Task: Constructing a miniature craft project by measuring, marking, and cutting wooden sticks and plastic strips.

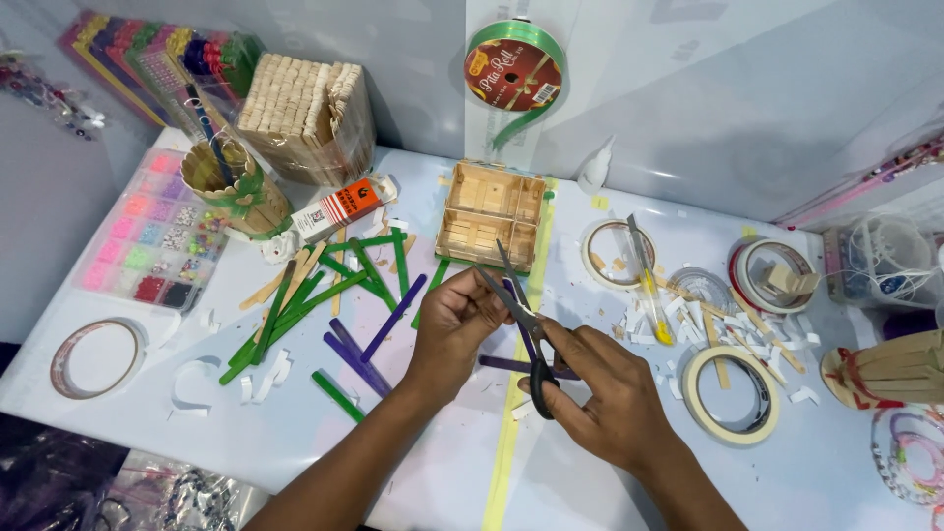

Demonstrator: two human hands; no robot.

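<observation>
The right hand (615,398) grips a pair of black-handled scissors (526,329), fingers through the loops low by the palm so the blades angle up and away toward the left hand (457,329), where they can bite across whatever is offered; the blades look parted at the tip. The left hand is closed in a pinch on a purple craft stick (521,329), holding it just at the blades so the short end stays steady during the cut; how far the stick runs under the fingers is hidden. Both hands meet close together over the middle of the white table (295,423), above a strip of yellow tape (506,452) running toward the near edge. Loose green and purple sticks (339,300) lie scattered to the left within easy reach of the feeding hand, and another purple stick (501,365) lies flat under the hands. Just beyond the scissors sits a small box built of plain wooden sticks (490,216), kept near as the piece in progress. A yellow-handled craft knife (647,285) rests across a tape roll (615,254) to the right, another masking tape roll (733,393) lies nearer, and a bead organiser (147,236) stands at the far left
</observation>
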